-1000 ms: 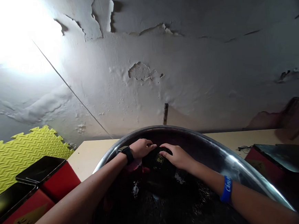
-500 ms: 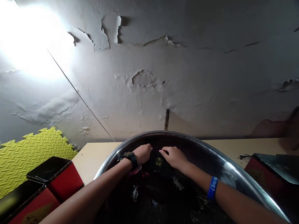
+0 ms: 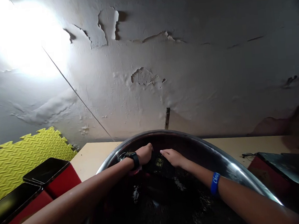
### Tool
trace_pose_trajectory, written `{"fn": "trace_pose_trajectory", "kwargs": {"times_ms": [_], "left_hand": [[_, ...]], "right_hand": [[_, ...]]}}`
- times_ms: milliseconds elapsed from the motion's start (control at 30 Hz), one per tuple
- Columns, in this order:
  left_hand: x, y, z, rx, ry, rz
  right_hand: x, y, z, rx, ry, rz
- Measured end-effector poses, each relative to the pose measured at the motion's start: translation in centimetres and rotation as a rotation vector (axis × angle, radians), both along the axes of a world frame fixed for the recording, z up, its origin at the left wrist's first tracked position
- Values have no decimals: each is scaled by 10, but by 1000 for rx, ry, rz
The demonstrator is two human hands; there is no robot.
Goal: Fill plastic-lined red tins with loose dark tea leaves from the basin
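Note:
A large steel basin (image 3: 229, 169) fills the foreground, full of dark loose material. Both my arms reach into its far side. My left hand (image 3: 144, 153), with a black watch on the wrist, is curled on the left end of a small black packet (image 3: 159, 163) with gold lettering. My right hand (image 3: 173, 157), with a blue wristband, has its fingers bent over the packet's right end. The two hands hold the packet between them just above the dark material.
The basin stands on a pale table (image 3: 89, 157) against a wall with peeling paint. Two red boxes with black lids (image 3: 49, 171) sit at the left, before a yellow foam mat (image 3: 25, 152). Another red box (image 3: 278, 165) stands at the right.
Both hands have edged a little farther into the basin with the packet. The camera has tilted slightly; the boxes and basin stay where they were.

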State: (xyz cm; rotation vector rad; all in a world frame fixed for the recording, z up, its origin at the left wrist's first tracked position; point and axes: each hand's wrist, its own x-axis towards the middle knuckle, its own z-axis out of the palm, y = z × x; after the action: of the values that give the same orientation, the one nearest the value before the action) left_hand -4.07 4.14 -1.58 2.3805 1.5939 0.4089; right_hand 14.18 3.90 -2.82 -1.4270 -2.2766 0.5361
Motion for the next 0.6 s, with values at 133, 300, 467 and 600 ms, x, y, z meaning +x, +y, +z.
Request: {"fn": "trace_pose_trajectory", "kwargs": {"times_ms": [133,300,467,600], "left_hand": [[-1,-7,1,18,-71,-8],[2,-24,12,286,-18,-51],[-1,-43,14,263,-33,-120],[-4,-48,10,138,-68,-78]], "right_hand": [[-1,-8,3,42,6,-24],[5,-39,28,212,2,13],[19,-70,26,-58,-24,169],[23,-84,10,-132,41,140]]}}
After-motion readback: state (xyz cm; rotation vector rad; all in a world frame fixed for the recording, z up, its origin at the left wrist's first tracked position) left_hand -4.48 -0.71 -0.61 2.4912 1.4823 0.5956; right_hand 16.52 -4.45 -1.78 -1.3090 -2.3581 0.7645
